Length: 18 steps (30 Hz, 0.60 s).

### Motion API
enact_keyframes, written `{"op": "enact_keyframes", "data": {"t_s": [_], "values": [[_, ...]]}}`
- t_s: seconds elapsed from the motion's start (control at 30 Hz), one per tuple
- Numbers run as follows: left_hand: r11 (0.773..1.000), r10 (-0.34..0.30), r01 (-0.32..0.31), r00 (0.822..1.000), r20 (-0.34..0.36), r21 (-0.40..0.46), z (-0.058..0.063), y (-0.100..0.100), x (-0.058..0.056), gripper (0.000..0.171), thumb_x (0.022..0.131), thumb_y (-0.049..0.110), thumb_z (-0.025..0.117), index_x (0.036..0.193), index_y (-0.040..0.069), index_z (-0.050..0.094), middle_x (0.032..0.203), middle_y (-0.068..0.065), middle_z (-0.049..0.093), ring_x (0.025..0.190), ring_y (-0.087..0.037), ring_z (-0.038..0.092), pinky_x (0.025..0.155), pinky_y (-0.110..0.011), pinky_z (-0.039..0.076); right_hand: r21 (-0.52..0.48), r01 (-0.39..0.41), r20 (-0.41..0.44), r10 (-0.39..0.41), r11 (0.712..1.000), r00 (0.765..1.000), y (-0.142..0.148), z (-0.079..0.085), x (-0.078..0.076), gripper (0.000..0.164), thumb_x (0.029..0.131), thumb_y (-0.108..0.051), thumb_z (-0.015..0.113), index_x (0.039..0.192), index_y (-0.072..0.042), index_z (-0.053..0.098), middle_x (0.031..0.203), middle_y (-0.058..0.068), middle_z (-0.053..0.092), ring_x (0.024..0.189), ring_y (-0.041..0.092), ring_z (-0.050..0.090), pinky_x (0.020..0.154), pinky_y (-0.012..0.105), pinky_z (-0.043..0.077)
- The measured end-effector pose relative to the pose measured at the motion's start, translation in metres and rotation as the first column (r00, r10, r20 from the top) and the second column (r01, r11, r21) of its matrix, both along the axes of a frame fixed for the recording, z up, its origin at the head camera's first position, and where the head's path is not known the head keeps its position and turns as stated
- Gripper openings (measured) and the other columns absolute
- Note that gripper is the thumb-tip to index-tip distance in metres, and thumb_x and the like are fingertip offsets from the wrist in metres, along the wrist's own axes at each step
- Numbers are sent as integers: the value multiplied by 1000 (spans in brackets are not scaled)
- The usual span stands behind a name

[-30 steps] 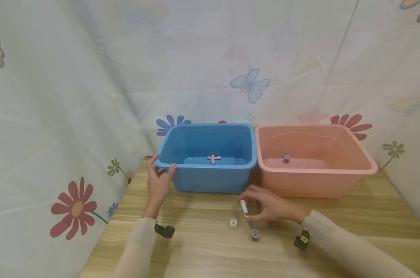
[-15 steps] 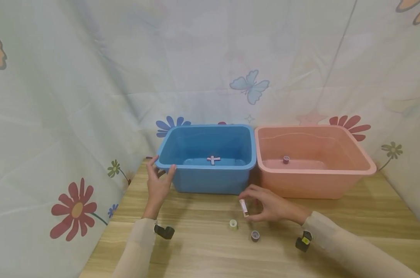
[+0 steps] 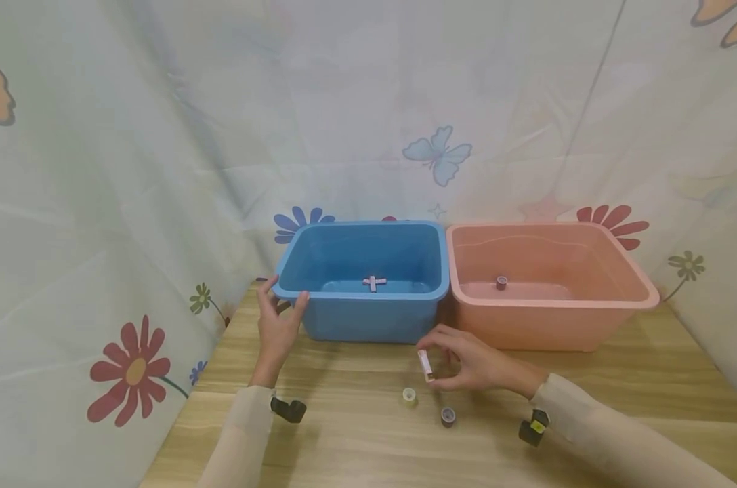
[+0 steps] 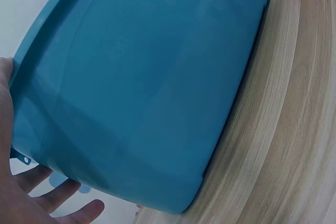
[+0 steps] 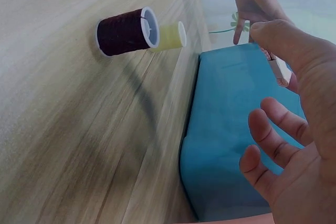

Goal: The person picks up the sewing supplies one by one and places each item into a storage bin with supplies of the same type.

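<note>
A slim box [image 3: 426, 366] is pinched by its ends between the thumb and forefinger of the right hand [image 3: 475, 359], the other fingers being loosely bent; it is held in front of the blue tub [image 3: 368, 296], near the right corner and apparently clear of the table [image 3: 356, 440]. The tub's near left corner is gripped at the rim by the left hand [image 3: 277, 332]. The step in hand is judged to be the handling of a single box; for the next move, a steady endwise grip and a lift above rim height would be called for, if a tub is to be entered. The box is seen as straight and whitish, with pinkish marking and a brownish lower end (any lettering is too small to be read).
</note>
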<state>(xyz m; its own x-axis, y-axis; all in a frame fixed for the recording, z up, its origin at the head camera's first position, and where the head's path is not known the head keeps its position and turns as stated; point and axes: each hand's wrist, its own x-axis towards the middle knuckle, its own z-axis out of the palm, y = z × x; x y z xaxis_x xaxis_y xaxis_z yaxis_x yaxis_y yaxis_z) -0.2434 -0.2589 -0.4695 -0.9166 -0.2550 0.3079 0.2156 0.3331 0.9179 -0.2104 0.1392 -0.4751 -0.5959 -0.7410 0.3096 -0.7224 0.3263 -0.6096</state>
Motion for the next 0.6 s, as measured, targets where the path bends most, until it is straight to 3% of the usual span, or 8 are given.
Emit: {"op": "enact_keyframes", "data": {"t_s": [0.27, 0.6], "values": [[1000, -9, 8, 999, 43, 17, 2, 0, -1, 80, 97, 37, 72, 158, 22, 23, 161, -22, 34, 133, -46, 49, 99, -63, 49, -10, 2, -22, -3, 1000, 1000, -1, 6, 2, 61, 81, -26, 90, 134, -29, 60, 117, -12, 59, 86, 14, 58, 69, 30, 55], [1000, -1, 1, 1000, -2, 3, -1, 0, 0, 78, 94, 46, 72, 156, 32, 26, 160, -16, 38, 130, -41, 52, 96, -62, 51, -27, -13, -88, 11, 1000, 996, 3, 17, 4, 62, 81, -25, 90, 134, -28, 60, 115, -11, 59, 82, 14, 56, 63, 30, 52]]}}
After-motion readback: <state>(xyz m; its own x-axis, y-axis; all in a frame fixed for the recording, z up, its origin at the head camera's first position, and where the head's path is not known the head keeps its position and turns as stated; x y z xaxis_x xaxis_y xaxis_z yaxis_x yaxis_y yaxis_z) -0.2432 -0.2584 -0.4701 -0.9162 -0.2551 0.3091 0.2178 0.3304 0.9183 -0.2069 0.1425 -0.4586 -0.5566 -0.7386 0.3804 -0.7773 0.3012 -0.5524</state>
